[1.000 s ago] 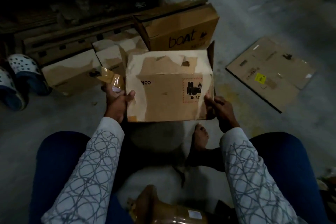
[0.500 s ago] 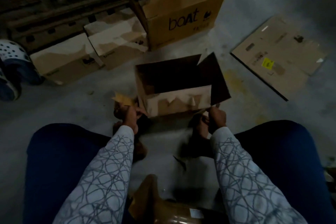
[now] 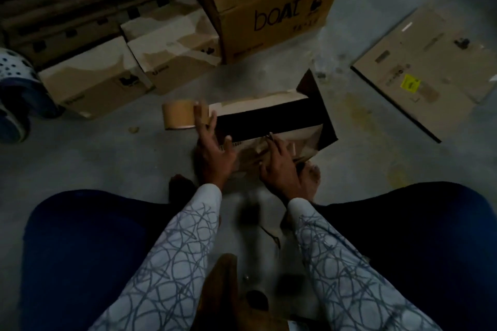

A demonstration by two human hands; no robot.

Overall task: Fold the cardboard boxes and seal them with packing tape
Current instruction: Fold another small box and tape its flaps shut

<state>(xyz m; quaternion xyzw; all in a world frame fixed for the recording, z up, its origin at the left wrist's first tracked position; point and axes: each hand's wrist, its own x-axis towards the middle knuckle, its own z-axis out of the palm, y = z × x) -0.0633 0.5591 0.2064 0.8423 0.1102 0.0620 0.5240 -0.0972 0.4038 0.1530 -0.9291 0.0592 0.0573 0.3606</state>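
A small open cardboard box (image 3: 301, 142) stands on the floor in front of my knees, its dark inside facing up and one flap raised on the right. My left hand (image 3: 215, 153) reaches past the box's left corner, and its fingertips hold a brown packing tape roll (image 3: 177, 115) just left of the box. My right hand (image 3: 279, 166) is at the near wall, with its fingers curled on the near flap's edge.
A large "boat" carton (image 3: 271, 5) stands behind the box, with two small closed boxes (image 3: 94, 80) (image 3: 172, 48) to its left. A flattened carton (image 3: 430, 62) lies at the right, sandals (image 3: 13, 88) at the far left, and my bare foot (image 3: 312, 172) against the box.
The box came down from in front of my chest onto the floor and now has its opening up. My left hand moved forward with the tape roll, and my right hand shifted to the near flap.
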